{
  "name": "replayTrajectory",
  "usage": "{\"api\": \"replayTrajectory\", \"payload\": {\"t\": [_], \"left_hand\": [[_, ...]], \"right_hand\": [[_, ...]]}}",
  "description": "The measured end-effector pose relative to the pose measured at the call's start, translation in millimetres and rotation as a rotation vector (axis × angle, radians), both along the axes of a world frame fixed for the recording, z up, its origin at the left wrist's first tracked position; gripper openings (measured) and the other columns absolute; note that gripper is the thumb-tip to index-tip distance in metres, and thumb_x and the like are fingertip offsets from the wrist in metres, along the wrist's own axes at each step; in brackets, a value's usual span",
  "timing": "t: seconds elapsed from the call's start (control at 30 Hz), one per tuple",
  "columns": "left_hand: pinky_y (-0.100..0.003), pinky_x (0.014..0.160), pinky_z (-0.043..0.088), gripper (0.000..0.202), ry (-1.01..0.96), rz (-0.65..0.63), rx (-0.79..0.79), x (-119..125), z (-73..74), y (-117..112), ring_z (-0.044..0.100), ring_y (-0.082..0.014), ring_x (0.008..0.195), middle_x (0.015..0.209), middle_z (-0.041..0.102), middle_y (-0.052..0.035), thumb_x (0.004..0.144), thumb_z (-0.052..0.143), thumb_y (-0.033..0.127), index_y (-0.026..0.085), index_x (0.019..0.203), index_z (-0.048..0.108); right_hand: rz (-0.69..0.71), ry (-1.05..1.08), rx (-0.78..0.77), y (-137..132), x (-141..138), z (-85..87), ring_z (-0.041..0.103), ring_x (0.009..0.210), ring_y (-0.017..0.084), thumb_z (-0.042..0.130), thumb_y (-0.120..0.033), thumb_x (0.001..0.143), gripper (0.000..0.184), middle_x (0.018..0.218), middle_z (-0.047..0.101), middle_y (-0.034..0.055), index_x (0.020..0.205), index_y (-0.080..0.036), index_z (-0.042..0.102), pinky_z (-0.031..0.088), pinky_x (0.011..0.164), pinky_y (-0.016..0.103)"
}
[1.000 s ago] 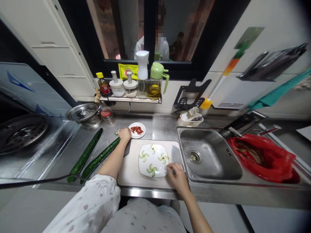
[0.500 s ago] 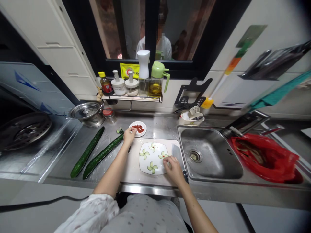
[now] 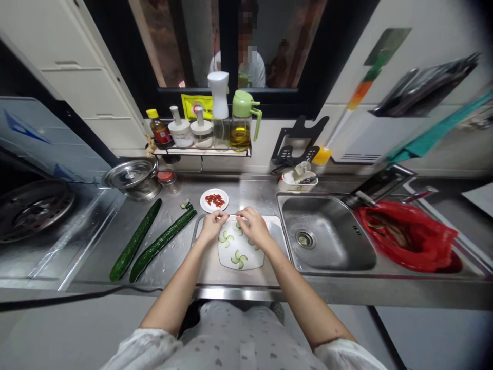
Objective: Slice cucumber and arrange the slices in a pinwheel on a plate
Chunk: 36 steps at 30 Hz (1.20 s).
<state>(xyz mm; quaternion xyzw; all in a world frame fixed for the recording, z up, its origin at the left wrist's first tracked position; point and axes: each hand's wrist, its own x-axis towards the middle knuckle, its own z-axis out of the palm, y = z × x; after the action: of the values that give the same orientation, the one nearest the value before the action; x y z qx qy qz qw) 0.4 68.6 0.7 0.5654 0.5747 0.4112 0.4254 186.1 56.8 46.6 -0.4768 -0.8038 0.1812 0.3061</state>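
Note:
My left hand is closed in a pinch on a small red piece, above the far edge of a white square plate. Facing it, the thumb and fingers of my right hand are pinched close by; whatever they hold is too small to make out. Thin cucumber slices lie on the plate as pinwheels, partly covered by my right hand. Under the plate is a pale cutting board. Just beyond my left hand, a small round white plate bears several red pieces, perhaps goji berries.
Two whole cucumbers and a few cut ends lie left of the board. A knife blade rests at its right side, beside the sink. Behind are a lidded pot, a jar and a condiment rack.
My left hand has come from the small round plate toward the square plate. My right hand has moved up and left from the right-hand pinwheel, so both hands now meet. The view has shifted slightly.

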Motion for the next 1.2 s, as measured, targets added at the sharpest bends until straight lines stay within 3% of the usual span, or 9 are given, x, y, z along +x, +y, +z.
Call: {"api": "replayTrajectory", "payload": {"t": [0.4,0.97,1.2], "left_hand": [[-0.026,0.079,0.042,0.014,0.308,-0.172,-0.004,8.7,6.2,-24.9,0.057,-0.014,0.081,0.088,0.066,-0.0005,0.082,0.055,0.03,0.019,0.082,0.065],[-0.024,0.076,0.044,0.013,0.262,-0.247,-0.05,14.2,3.4,-39.3,0.058,-0.0131,0.078,0.086,0.067,-0.0002,0.08,0.057,0.029,0.019,0.082,0.066],[-0.026,0.077,0.044,0.02,0.306,-0.209,-0.081,15.5,5.3,-46.4,0.059,-0.0142,0.08,0.09,0.069,-0.0018,0.08,0.059,0.029,0.021,0.096,0.068]], "right_hand": [[0.163,-0.133,-0.029,-9.3,8.5,-8.6,0.046,0.092,0.019,0.052,-0.027,0.091,0.013,0.099,0.056,0.0053,0.093,-0.021,0.064,0.039,0.077,0.03],[0.16,-0.088,-0.084,-26.9,12.8,-18.3,0.046,0.092,0.019,0.051,-0.02,0.088,0.009,0.094,0.056,0.0047,0.089,-0.02,0.06,0.039,0.079,0.031],[0.127,-0.072,-0.089,-33.6,16.3,-24.3,0.046,0.091,0.019,0.051,-0.021,0.089,0.007,0.094,0.056,0.0046,0.088,-0.02,0.058,0.039,0.078,0.03]]}}
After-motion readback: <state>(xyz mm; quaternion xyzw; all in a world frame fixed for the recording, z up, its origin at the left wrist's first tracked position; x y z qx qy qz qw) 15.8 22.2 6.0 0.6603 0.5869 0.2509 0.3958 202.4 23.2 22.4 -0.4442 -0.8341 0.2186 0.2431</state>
